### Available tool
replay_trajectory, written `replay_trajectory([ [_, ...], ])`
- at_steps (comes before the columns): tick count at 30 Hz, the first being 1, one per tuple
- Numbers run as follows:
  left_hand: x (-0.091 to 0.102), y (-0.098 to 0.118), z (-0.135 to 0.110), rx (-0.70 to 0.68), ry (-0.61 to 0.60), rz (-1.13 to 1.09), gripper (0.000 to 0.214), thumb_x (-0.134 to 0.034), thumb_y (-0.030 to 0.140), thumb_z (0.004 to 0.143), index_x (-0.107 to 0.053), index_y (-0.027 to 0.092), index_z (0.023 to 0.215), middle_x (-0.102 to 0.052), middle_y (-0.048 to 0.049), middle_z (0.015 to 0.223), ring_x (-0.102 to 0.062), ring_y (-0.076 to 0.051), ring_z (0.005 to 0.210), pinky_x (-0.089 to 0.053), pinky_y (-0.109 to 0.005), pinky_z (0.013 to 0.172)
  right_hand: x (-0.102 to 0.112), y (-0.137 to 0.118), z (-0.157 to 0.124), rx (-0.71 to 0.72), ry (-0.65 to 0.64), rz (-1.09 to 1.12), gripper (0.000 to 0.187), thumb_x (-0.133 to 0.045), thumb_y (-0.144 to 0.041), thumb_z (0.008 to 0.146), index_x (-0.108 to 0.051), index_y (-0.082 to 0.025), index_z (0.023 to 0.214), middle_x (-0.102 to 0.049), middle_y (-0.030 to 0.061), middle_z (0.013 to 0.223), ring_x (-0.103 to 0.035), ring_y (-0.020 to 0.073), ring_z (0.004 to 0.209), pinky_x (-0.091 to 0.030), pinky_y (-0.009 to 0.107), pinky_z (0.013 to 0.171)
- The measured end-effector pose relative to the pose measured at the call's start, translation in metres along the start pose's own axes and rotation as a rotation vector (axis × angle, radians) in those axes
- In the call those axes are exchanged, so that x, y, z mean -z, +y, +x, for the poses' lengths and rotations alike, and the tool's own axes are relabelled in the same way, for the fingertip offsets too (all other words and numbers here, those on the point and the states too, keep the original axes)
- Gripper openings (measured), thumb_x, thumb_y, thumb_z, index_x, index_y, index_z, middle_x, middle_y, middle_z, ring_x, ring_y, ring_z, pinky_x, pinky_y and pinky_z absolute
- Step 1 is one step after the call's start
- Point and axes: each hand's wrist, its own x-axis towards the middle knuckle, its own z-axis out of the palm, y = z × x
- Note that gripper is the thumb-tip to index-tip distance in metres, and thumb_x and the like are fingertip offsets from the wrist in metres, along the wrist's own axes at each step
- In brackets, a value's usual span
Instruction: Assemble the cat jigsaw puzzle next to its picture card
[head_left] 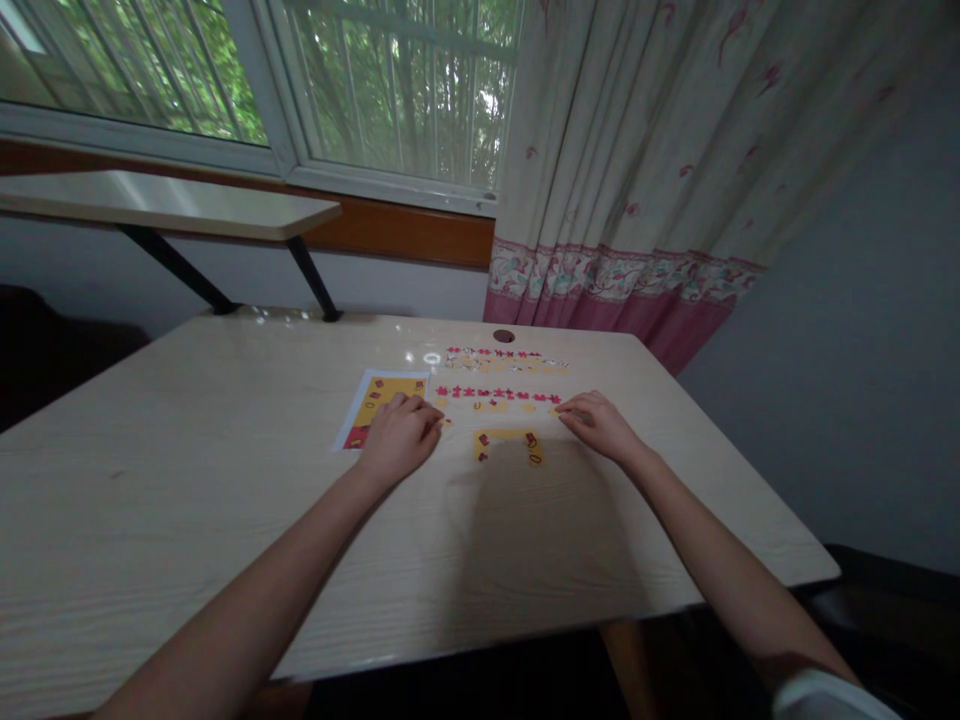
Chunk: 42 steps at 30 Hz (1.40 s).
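Observation:
My left hand (401, 435) is over the right side of a printed picture sheet (351, 425), its fingers curled together. At its fingertips shows a small yellow jigsaw piece (446, 422) with a bit of red. Across from it my right hand (600, 425) is closed in a pinch, the fingertips on a yellow jigsaw piece (553, 411) at the right end of a loose row. Between and below the hands lies a joined yellow section of puzzle (511, 436) with dark red marks. Its lower middle looks open to the table.
Behind the hands run a row of red jigsaw pieces (499, 394) and further rows of mixed pieces (506, 363). A round cable hole (504, 336) is near the back edge of the wooden table (225, 480). A raised shelf (195, 205) stands back left; a curtain (600, 200) hangs behind.

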Motion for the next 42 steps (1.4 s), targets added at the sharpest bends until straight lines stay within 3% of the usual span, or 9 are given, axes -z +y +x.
replay_trajectory([
  [11,-0.003,0.010,0.007,0.016,0.007,0.043,0.032,-0.044,0.031,0.088,-0.071,0.017,0.096,-0.065,-0.0108,0.093,-0.050,-0.029,0.092,-0.039,-0.040,0.078,-0.020,-0.025,0.025,0.045,-0.058,-0.048,0.016,-0.058,-0.025,0.084,-0.070,-0.019,0.093,-0.070,0.0065,0.090,-0.060,0.0198,0.085,-0.042,0.034,0.080],
  [20,-0.001,0.020,0.006,0.010,0.023,0.027,0.031,-0.043,0.030,0.089,-0.069,0.017,0.097,-0.064,-0.0111,0.093,-0.050,-0.028,0.092,-0.039,-0.039,0.076,-0.021,-0.020,0.020,0.033,0.024,-0.019,0.016,-0.056,-0.025,0.085,-0.068,-0.020,0.093,-0.070,0.0069,0.090,-0.060,0.0195,0.084,-0.042,0.034,0.080],
  [26,0.003,0.039,0.030,-0.101,-0.030,0.010,0.031,-0.042,0.029,0.088,-0.070,0.016,0.090,-0.064,-0.0105,0.088,-0.051,-0.026,0.090,-0.039,-0.037,0.078,-0.016,-0.013,0.013,-0.012,0.064,0.009,0.016,-0.055,-0.024,0.086,-0.068,-0.019,0.092,-0.070,0.0070,0.091,-0.061,0.0205,0.087,-0.043,0.035,0.082],
  [32,-0.002,0.057,0.061,-0.067,-0.118,0.034,0.032,-0.043,0.027,0.086,-0.071,0.016,0.094,-0.065,-0.0119,0.092,-0.052,-0.027,0.091,-0.040,-0.036,0.077,-0.014,-0.011,0.009,-0.008,0.067,0.014,0.016,-0.054,-0.025,0.086,-0.068,-0.019,0.091,-0.071,0.0071,0.091,-0.062,0.0201,0.086,-0.043,0.036,0.081],
  [42,-0.012,0.055,0.062,-0.062,-0.131,0.026,0.029,-0.046,0.026,0.084,-0.070,0.018,0.099,-0.065,-0.0115,0.094,-0.052,-0.027,0.093,-0.041,-0.038,0.080,-0.013,-0.010,0.010,0.006,0.059,-0.003,0.017,-0.053,-0.026,0.086,-0.068,-0.019,0.092,-0.071,0.0073,0.091,-0.062,0.0198,0.086,-0.043,0.035,0.081],
])
